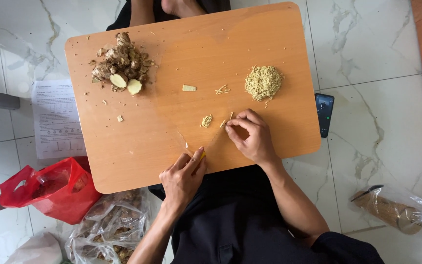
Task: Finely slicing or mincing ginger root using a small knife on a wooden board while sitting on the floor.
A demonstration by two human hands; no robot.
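Observation:
My left hand (181, 177) grips a small knife with a yellow handle (202, 156), its thin blade lying on the wooden board (172, 142) near the front edge. My right hand (251, 137) pinches a thin pale ginger sliver (223, 124) against the board. A small heap of minced ginger (206, 121) lies just left of those fingers. A bigger heap of minced ginger (263, 82) sits farther back on the right. Whole ginger roots (120, 66) with cut pieces and peel are piled at the back left.
A single ginger slice (189, 88) and a few slivers (222, 89) lie mid-board. On the tiled floor are a dark phone (324, 113), a printed sheet (57, 117), a red bag (50, 188), a clear bag of roots (108, 225) and a clear bag (396, 210). Someone's foot (181, 7) is beyond the board.

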